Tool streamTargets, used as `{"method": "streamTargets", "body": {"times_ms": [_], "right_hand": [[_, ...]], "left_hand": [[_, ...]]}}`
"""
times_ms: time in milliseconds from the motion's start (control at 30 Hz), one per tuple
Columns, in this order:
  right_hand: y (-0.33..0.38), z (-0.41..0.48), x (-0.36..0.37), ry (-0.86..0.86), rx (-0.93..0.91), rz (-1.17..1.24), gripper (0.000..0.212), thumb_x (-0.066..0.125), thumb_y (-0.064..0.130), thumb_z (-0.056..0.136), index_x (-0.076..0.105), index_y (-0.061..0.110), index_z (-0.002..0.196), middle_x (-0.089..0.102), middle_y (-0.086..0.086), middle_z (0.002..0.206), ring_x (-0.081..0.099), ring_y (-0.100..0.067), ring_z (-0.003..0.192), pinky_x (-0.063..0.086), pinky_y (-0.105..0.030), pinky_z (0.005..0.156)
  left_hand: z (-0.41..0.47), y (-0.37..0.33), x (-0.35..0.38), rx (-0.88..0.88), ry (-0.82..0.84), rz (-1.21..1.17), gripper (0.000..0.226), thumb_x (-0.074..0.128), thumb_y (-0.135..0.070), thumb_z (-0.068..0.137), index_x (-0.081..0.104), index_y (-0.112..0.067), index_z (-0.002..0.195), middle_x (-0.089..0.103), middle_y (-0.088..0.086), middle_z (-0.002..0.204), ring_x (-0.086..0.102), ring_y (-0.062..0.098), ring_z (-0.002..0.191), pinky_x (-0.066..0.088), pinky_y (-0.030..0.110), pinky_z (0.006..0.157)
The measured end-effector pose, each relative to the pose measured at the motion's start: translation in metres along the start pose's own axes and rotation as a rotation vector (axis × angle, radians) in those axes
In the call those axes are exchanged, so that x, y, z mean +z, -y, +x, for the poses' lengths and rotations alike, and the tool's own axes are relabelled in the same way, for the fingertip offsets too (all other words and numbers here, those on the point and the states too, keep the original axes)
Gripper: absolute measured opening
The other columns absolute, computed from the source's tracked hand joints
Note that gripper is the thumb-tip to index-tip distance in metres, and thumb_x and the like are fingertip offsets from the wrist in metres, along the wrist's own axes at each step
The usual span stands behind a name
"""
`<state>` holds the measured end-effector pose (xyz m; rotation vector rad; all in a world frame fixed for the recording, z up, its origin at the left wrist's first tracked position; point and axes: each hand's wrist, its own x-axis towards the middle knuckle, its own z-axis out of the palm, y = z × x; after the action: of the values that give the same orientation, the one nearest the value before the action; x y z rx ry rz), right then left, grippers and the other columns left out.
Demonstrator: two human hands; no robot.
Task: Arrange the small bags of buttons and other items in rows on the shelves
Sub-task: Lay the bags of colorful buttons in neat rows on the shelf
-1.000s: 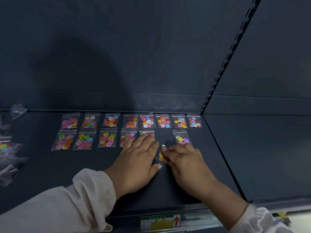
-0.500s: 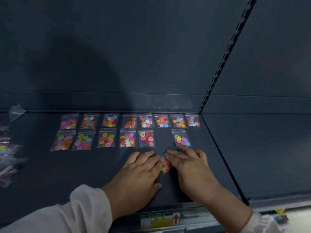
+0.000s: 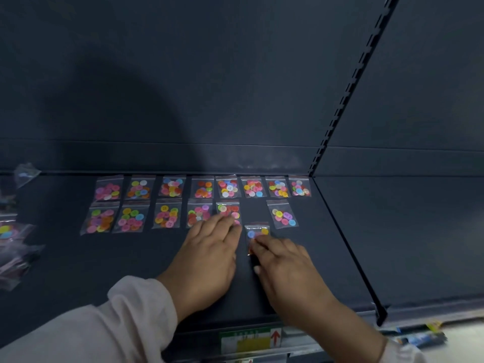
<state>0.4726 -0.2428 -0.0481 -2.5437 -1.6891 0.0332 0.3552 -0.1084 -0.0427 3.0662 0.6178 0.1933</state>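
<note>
One slot stands unfilled in the front row [image 3: 167, 214] of button bags, between the fifth bag [image 3: 227, 208] and the end bag [image 3: 282, 214]. The loose bag [image 3: 257, 232] lies just on the near side of that slot, flat on the shelf [image 3: 327, 258]. Its long axis runs front to back with the red seal strip toward the wall, matching its neighbours. By my reading it needs only a straight push away from the person, with no turn. The right hand [image 3: 285, 268] is the nearer one. Its grip is not closed round anything: the fingertips [image 3: 262, 243] lie stretched out on the bag's near half, pressing it down, and the far half shows beyond them, pointing at the slot. The left hand [image 3: 209, 255] lies flat alongside, fingers straight, tips touching the near edge of the fifth bag, holding nothing. The back row [image 3: 201, 187] of eight looks complete. The risk I would watch is the sliding bag nudging either neighbour.
</note>
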Motion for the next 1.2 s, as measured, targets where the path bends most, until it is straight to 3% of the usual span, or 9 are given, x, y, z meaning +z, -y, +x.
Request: {"method": "streamTargets", "body": {"times_ms": [33,100,133,200,333,500,1033,1167,1200], "right_hand": [[0.001,0.002,-0.001,0.010,0.010,-0.010,0.046,0.038,0.039,0.081,0.065,0.023,0.116,0.064,0.006,0.119,0.063,-0.015,0.097,0.050,-0.027,0.080],[0.002,0.005,-0.002,0.024,0.008,-0.027,0.048,0.038,0.041,0.082,0.065,0.021,0.115,0.064,0.006,0.118,0.063,-0.015,0.100,0.050,-0.028,0.083],[0.003,0.007,-0.002,0.036,0.005,-0.028,0.049,0.037,0.042,0.082,0.065,0.020,0.116,0.064,0.005,0.119,0.063,-0.015,0.103,0.049,-0.029,0.086],[0.004,0.012,0.000,0.045,-0.002,-0.019,0.053,0.035,0.044,0.083,0.063,0.018,0.120,0.062,0.003,0.124,0.061,-0.017,0.109,0.046,-0.030,0.091],[0.004,0.023,-0.005,0.081,-0.044,0.054,0.065,0.019,0.047,0.088,0.037,0.016,0.143,0.035,0.000,0.150,0.035,-0.019,0.135,0.020,-0.028,0.109],[-0.002,0.039,-0.010,0.117,-0.038,0.028,0.057,0.030,0.040,0.099,0.016,0.018,0.150,0.011,0.002,0.158,0.011,-0.015,0.144,0.002,-0.028,0.115],[0.004,0.045,-0.017,0.075,-0.036,0.063,0.056,0.032,0.039,0.099,0.018,0.018,0.149,0.013,-0.001,0.158,0.010,-0.017,0.144,0.002,-0.028,0.116],[0.019,0.049,-0.024,0.020,-0.100,0.065,0.056,0.037,0.039,0.097,0.024,0.019,0.148,0.019,-0.003,0.156,0.016,-0.020,0.143,0.007,-0.032,0.116],[0.024,0.052,-0.026,0.008,-0.125,0.058,0.055,0.039,0.039,0.097,0.026,0.019,0.147,0.021,-0.003,0.156,0.018,-0.021,0.142,0.008,-0.033,0.116]], "left_hand": [[0.002,0.001,-0.002,-0.010,0.052,0.003,0.056,0.036,-0.034,0.081,0.055,-0.012,0.129,0.056,0.007,0.133,0.049,0.025,0.126,0.020,0.034,0.105],[0.007,0.003,-0.003,-0.006,0.126,-0.027,0.061,0.031,-0.038,0.093,0.025,-0.013,0.147,0.021,0.007,0.156,0.017,0.022,0.144,0.003,0.034,0.116],[0.009,0.005,-0.001,0.004,0.143,-0.043,0.064,0.029,-0.043,0.096,0.010,-0.015,0.150,0.005,0.003,0.159,0.002,0.019,0.146,-0.005,0.035,0.117],[0.009,0.007,0.000,0.004,0.183,-0.031,0.067,0.026,-0.048,0.097,0.001,-0.017,0.151,-0.003,0.001,0.159,-0.005,0.015,0.146,-0.010,0.034,0.115],[0.009,0.008,0.000,-0.011,0.191,-0.055,0.068,0.027,-0.050,0.096,0.003,-0.018,0.151,-0.001,0.000,0.159,-0.003,0.016,0.146,-0.011,0.033,0.114],[0.009,0.006,-0.002,-0.010,0.205,-0.070,0.068,0.028,-0.050,0.096,0.003,-0.018,0.151,-0.001,0.000,0.159,-0.003,0.015,0.146,-0.011,0.033,0.114],[0.007,0.011,-0.003,-0.039,0.126,-0.114,0.069,0.028,-0.051,0.095,-0.001,-0.021,0.150,-0.006,-0.001,0.159,-0.008,0.015,0.145,-0.011,0.034,0.114],[-0.001,0.022,-0.019,-0.073,0.025,-0.022,0.066,0.028,-0.052,0.088,0.034,-0.017,0.144,0.033,0.007,0.151,0.030,0.023,0.140,0.021,0.038,0.112],[-0.005,0.027,-0.024,-0.088,0.036,-0.023,0.065,0.030,-0.052,0.089,0.035,-0.017,0.144,0.033,0.007,0.151,0.030,0.024,0.140,0.022,0.040,0.111]]}}
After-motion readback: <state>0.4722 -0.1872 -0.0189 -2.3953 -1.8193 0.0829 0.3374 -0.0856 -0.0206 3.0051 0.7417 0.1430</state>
